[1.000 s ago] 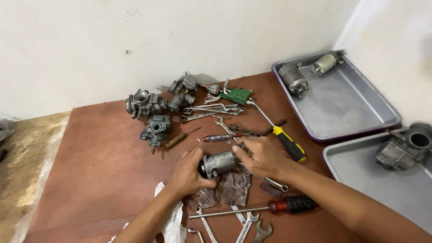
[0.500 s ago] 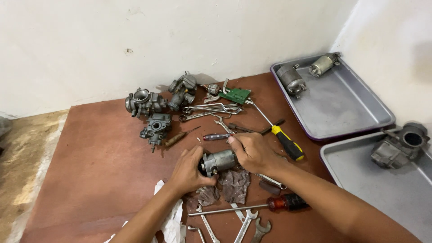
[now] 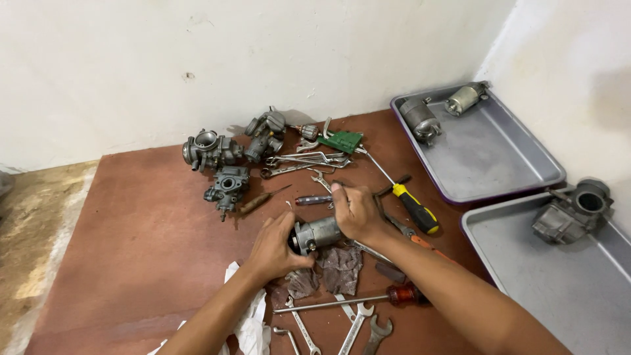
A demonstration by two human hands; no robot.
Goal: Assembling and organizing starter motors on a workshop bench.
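Slippage is looking like the main risk, since both hands are clamping the small grey motor cylinder (image 3: 317, 233) just above a dirty rag (image 3: 340, 266), left hand (image 3: 276, 248) cupping its end, right hand (image 3: 355, 213) gripping the body, over scattered wrenches (image 3: 358, 325).

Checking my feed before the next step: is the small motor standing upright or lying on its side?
On its side: the small motor lies lengthwise between the left hand and right hand.

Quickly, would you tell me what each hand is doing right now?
Left hand: closed on one end of the grey metal cylinder.
Right hand: gripping the cylinder's other end.
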